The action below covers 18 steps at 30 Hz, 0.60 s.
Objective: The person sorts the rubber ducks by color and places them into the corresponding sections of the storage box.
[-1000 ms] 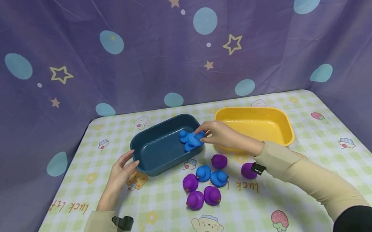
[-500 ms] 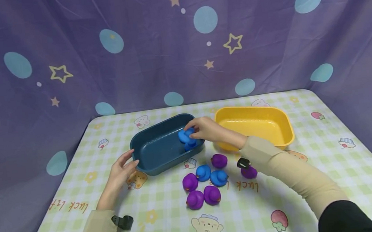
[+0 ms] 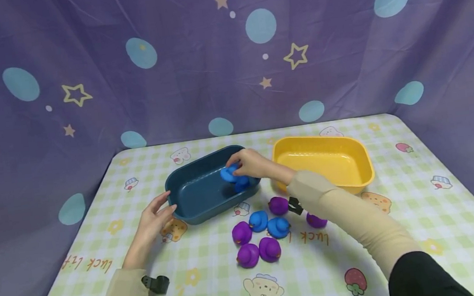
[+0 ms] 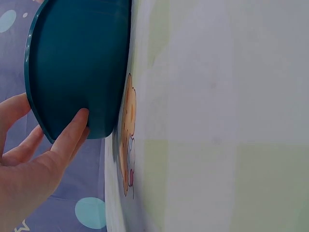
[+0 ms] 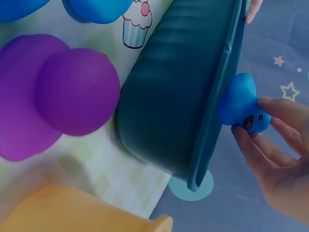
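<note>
My right hand [image 3: 250, 163] pinches a blue rubber duck [image 5: 236, 101] by its head, thumb on one side and fingertips on the other. This duck hangs over the right end of a dark teal basin [image 3: 193, 186]. Beneath it, other blue ducks [image 3: 242, 184] lie inside the basin, partly hidden by the held one. At the basin's left end my left hand [image 3: 151, 224] touches the outside, its fairly straight fingers at the rim and the thumb against the wall. In the left wrist view, the hand's fingertips [image 4: 84, 112] press on the teal side.
Blue ducks [image 3: 278, 227] and several purple ducks [image 3: 248, 255] lie on the checked tablecloth in front of the basin. One purple duck [image 3: 316, 220] sits apart, partly behind the right sleeve. To the right stands a yellow basin [image 3: 364, 183], and a purple curtain [image 3: 194, 75] hangs behind.
My right hand has moved left and slightly farther over the teal basin, carrying the blue duck. My left hand and the ducks on the cloth have stayed where they were.
</note>
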Each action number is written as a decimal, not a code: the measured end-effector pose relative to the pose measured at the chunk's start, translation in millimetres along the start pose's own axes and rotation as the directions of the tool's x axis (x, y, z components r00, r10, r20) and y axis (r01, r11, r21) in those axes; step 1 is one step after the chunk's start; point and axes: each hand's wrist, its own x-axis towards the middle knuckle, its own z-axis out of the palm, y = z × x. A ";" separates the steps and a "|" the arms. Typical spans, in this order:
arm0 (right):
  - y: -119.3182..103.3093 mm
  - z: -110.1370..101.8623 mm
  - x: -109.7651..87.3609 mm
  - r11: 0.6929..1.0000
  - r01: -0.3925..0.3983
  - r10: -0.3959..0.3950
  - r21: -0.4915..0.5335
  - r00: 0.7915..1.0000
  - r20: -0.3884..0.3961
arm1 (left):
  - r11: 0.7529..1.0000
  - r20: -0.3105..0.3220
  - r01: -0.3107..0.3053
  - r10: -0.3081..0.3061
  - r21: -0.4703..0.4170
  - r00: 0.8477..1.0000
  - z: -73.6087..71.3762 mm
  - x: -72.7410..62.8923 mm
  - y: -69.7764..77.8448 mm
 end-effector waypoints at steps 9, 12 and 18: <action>-0.4 8.7 12.7 0.999 -0.038 0.037 0.022 0.998 0.041 | 0.999 -0.011 -0.038 0.038 -0.017 0.999 -3.3 10.1 -20.1; 0.2 12.1 16.4 0.999 -0.051 0.050 0.014 0.998 0.046 | 0.999 -0.030 -0.044 0.043 -0.023 0.999 -4.3 17.4 -32.9; 0.6 17.2 22.7 0.994 -0.098 0.095 0.038 0.993 0.069 | 0.998 -0.037 -0.044 0.043 -0.034 0.998 -5.4 21.0 -39.2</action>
